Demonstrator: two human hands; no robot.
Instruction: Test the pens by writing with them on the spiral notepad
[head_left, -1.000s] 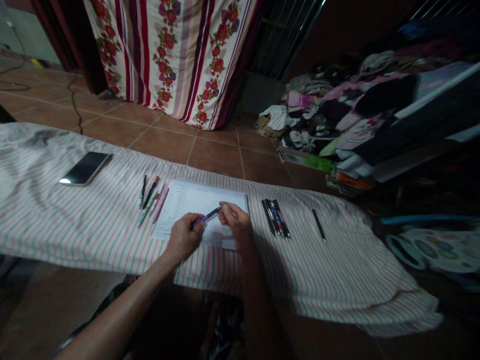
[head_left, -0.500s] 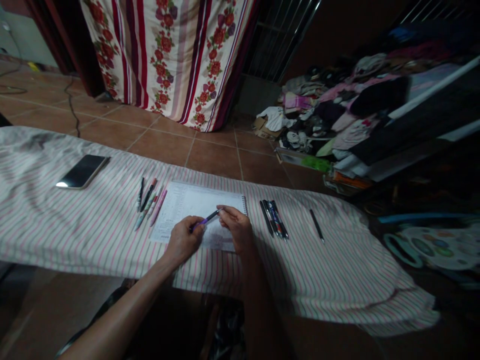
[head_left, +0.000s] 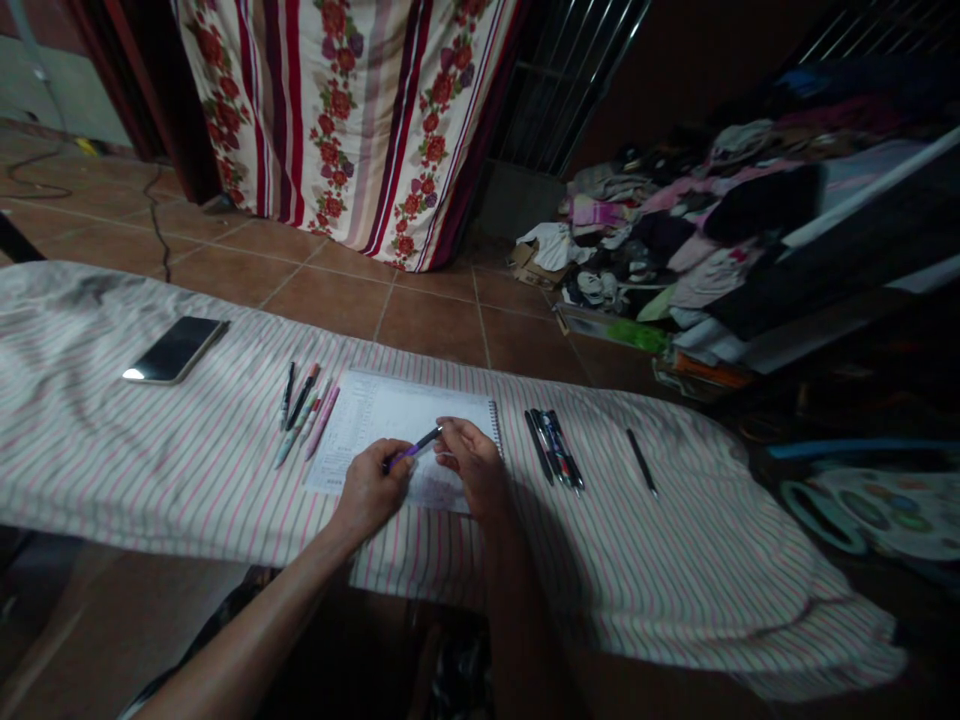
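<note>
A purple pen with a dark end point(head_left: 412, 451) is tilted up to the right above a spiral notebook point(head_left: 405, 402). My left hand point(head_left: 372, 488) is closed round its purple part. At the dark upper end, the thumb and fingertips of my right hand point(head_left: 478, 468) pinch the pen. Printed or written marks run along the notebook's left side, and its wire binding is on the right. Several pens and markers point(head_left: 306, 415) lie left of the notebook. To its right are a group of dark pens point(head_left: 553, 448) and a single black pen point(head_left: 642, 463).
A striped cloth point(head_left: 697, 560) covers the long work surface. On its left part rests a phone point(head_left: 176, 350). Beyond the surface are a tiled floor point(head_left: 427, 310), a flowered curtain point(head_left: 360, 130) and a heap of clothes point(head_left: 675, 215). A pale patterned object point(head_left: 892, 510) stands at the right.
The view has shifted slightly, so everything sits a little lower and further right. Both hands stay on the purple pen above the notebook, with the right fingers slightly changed in pose.
</note>
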